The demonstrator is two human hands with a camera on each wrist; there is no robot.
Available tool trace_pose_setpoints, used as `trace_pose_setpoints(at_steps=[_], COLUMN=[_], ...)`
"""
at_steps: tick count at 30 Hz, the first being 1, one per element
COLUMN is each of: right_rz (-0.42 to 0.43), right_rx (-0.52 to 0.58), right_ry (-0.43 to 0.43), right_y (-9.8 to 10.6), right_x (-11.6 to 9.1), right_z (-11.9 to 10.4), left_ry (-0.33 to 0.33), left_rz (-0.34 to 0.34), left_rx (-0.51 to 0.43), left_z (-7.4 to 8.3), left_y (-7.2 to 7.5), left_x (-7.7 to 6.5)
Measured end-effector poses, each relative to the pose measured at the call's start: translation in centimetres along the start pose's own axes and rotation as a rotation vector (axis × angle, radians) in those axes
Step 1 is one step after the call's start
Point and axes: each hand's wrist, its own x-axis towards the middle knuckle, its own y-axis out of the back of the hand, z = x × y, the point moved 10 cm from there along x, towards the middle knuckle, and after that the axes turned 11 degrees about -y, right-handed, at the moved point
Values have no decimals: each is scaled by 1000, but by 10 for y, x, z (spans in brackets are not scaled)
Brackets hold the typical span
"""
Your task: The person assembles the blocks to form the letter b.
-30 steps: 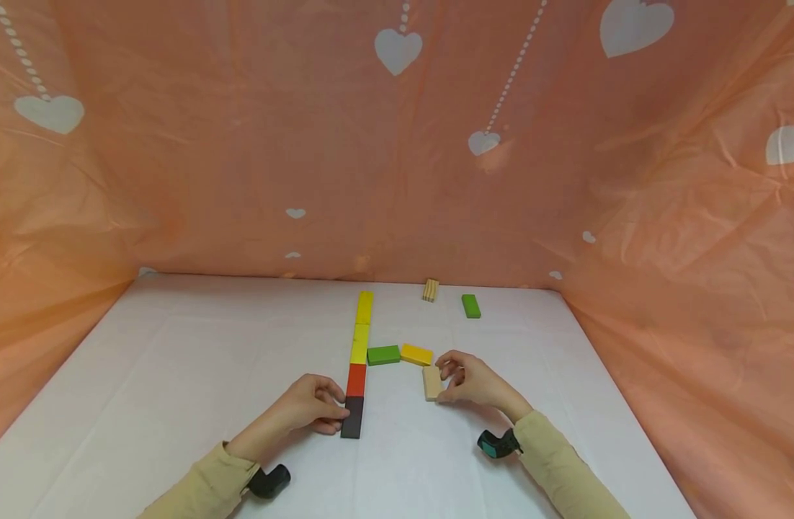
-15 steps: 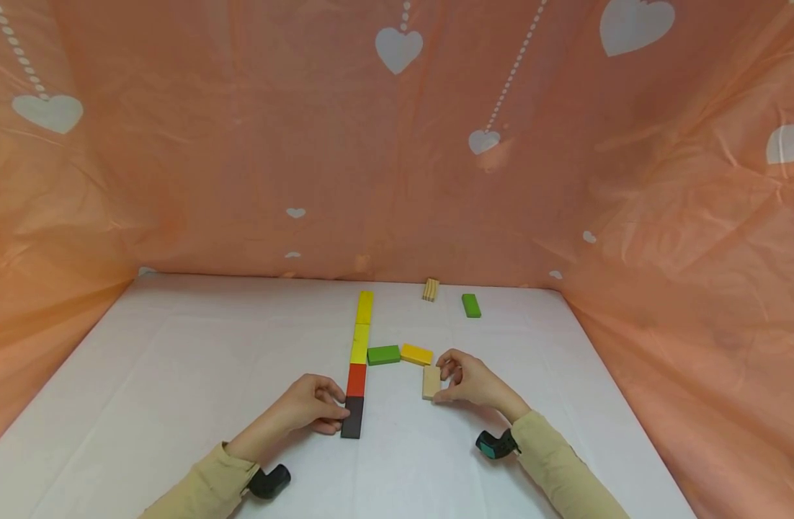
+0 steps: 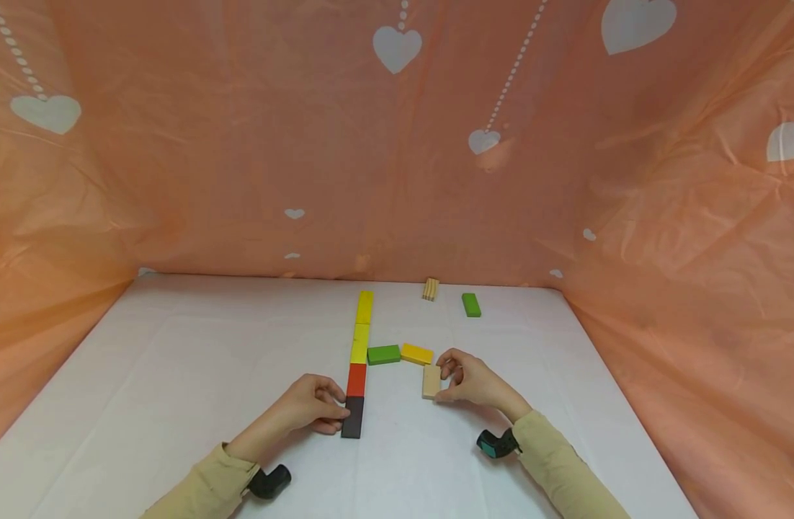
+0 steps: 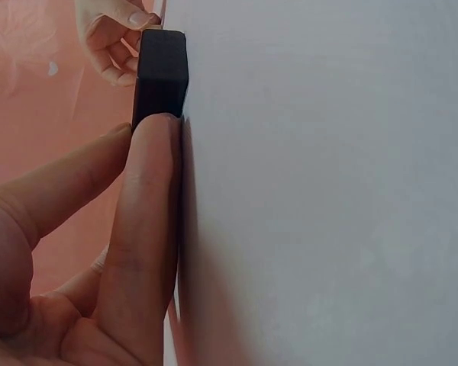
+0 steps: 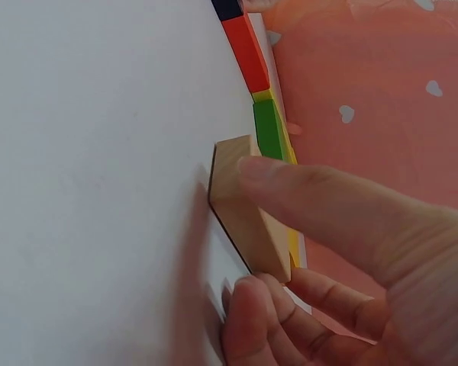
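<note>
A row of blocks runs toward me on the white table, with the black block (image 3: 352,417) at the near end and the red block (image 3: 356,380) beyond it. My left hand (image 3: 309,404) touches the black block's left side with its fingertips; its fingers (image 4: 143,183) look fairly straight in the left wrist view. My right hand (image 3: 476,383) pinches a plain wooden block (image 3: 431,383), thumb (image 5: 290,183) at its near end and other fingers along its right side. This block stands just in front of the orange-yellow block (image 3: 416,354), corner to corner.
Two yellow blocks (image 3: 362,324) continue the row away from me. A green block (image 3: 384,355) branches right from it toward the orange-yellow one. Farther back lie a bundle of pale wooden pieces (image 3: 431,290) and another green block (image 3: 471,305). A peach curtain (image 3: 345,180) encloses the table.
The right hand and the plain wooden block have shifted very slightly left since a second ago. My left hand and the other blocks have stayed where they were.
</note>
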Motion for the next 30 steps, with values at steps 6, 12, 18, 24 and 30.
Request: trace_pose_setpoints(at_steps=[6,12,18,24,30], right_rz=[-22,-30,-34,-42,-43], right_rx=[14,35,37,40,27], right_ry=[7,4,11,14,11], right_y=[0,0,0,2,0], right_x=[0,0,-4,-14,-9], right_z=[-1,1,-5,-21,-11], left_ry=[-1,10,23,29,30], left_rz=[-1,10,22,22,16], left_rx=[-2,9,22,25,13], left_z=[0,-2,-4,-4,-4], left_y=[0,1,1,1,0], left_x=[1,1,1,1,2])
